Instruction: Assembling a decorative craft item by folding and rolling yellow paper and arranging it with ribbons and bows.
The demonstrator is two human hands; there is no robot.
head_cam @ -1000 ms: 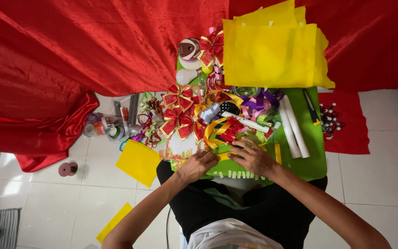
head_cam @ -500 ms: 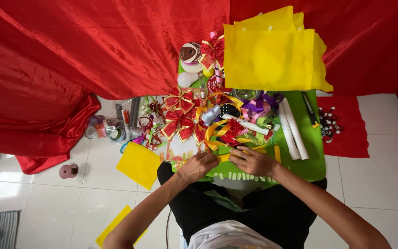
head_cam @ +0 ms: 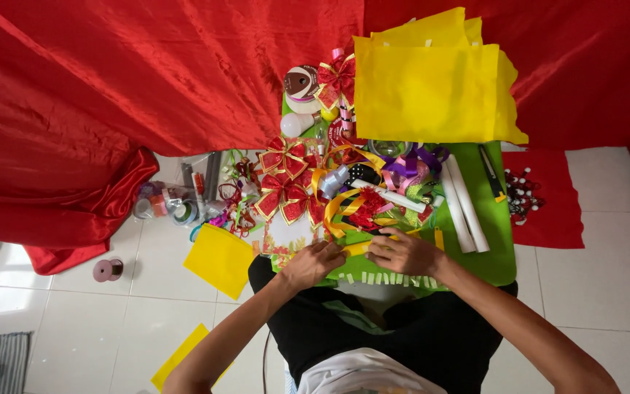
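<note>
Little has shifted since the earlier frames: from the head view, my left hand [head_cam: 315, 264] and right hand [head_cam: 401, 253] stay together at the green board's [head_cam: 501, 248] near edge, pinching a yellow ribbon strip [head_cam: 359, 248] between them. Several red bows [head_cam: 283, 186] lie finished (loose ribbon remains beyond).

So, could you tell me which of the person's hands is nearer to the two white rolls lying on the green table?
The right hand. It rests just left of the white rolls, by the yellow ribbon. The left hand lies farther left, beyond the right hand.
</note>
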